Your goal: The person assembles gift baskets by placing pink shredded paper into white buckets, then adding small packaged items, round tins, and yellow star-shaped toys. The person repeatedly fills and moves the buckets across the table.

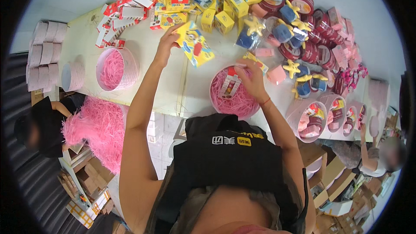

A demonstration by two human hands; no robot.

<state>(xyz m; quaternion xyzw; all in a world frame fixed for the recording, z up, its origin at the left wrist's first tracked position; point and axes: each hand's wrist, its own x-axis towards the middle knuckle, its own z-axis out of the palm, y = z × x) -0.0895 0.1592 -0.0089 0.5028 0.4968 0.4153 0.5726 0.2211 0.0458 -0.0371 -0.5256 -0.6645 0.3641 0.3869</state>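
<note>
My left hand (167, 43) is closed on a yellow picture box (194, 45), holding it by its left edge above the table. My right hand (252, 77) is over the far right rim of a round pink tub (213, 97). Its curled fingers are at a slim red-and-white box (229, 86), which leans on the pink paper shred (236, 107) in the tub. Another yellow box (258, 62) shows just behind that hand; whether the fingers touch it is hidden.
Red-and-white boxes (132, 13), yellow boxes (234, 0), bagged blue-and-yellow plush toys (284, 30) and dark red round tins (310, 52) pile along the far side. A shred-filled tub (116, 67) stands left; filled tubs (307, 123) stand right. Two other people are at the sides.
</note>
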